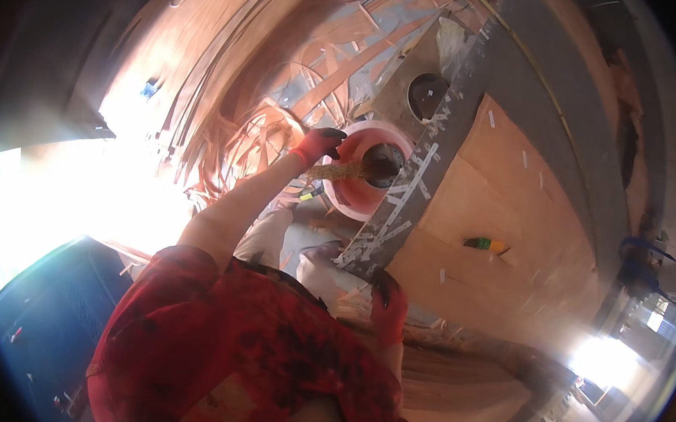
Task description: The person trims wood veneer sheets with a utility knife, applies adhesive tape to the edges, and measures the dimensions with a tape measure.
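My left hand point(323, 145), in a red and black glove, is at the left rim of a pink bucket point(340, 199). Its fingers curl at the rim and seem to grip it. Inside the bucket is a dark round opening or bowl point(384, 166), and a rough brown, stick-like thing point(337, 171) runs across the rim into it. My right hand point(388, 299), gloved alike, is against the near corner of the grey table edge point(386, 250); its dark fingers are too blurred to read. A yellow-and-black tool point(312, 194) lies just left of the bucket.
A large orange-brown veneer sheet point(503, 199) covers the table at right, with a green-and-orange tool point(486, 245) on it. Torn veneer strips point(257, 139) heap up at left. Beyond the bucket is a board with a round dark hole point(428, 96). White tape scraps cling to the table edge.
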`<action>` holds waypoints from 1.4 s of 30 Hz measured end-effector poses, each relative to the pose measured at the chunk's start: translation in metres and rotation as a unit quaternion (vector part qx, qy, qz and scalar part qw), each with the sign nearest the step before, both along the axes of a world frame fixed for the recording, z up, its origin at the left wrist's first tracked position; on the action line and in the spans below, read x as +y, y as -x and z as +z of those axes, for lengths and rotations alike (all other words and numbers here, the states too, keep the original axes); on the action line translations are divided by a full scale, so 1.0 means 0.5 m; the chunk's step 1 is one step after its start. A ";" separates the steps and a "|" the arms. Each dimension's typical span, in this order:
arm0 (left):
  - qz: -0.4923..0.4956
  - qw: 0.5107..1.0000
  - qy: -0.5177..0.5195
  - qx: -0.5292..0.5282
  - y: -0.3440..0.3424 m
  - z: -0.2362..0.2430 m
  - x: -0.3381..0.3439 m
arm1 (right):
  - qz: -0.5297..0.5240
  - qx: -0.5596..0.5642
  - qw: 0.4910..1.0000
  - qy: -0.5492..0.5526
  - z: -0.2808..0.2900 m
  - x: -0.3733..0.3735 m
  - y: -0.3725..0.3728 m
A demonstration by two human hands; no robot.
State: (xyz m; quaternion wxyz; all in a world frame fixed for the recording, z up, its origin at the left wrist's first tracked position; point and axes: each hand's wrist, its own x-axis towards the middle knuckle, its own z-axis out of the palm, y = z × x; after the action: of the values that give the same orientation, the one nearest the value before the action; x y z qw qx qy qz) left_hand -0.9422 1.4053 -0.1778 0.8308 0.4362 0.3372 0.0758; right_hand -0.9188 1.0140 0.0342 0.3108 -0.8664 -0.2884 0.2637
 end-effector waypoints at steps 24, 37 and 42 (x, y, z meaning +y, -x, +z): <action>0.044 0.985 0.164 0.043 -0.417 -0.175 0.613 | -0.207 0.076 0.975 -0.018 -0.018 0.376 -0.158; -0.222 0.939 -0.264 -0.004 -0.941 -0.032 0.630 | -0.292 0.105 0.950 0.017 0.049 0.789 -0.330; -0.235 0.882 -0.397 -0.095 -0.958 -0.053 0.599 | -0.400 0.055 0.915 0.003 0.031 0.794 -0.342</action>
State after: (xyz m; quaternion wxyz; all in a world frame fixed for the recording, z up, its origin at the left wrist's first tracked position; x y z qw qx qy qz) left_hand -0.4633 1.7051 -0.2042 0.6098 0.7865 0.0861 0.0467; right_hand -0.7478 1.4109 0.0499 0.4031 -0.8944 0.1005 0.1655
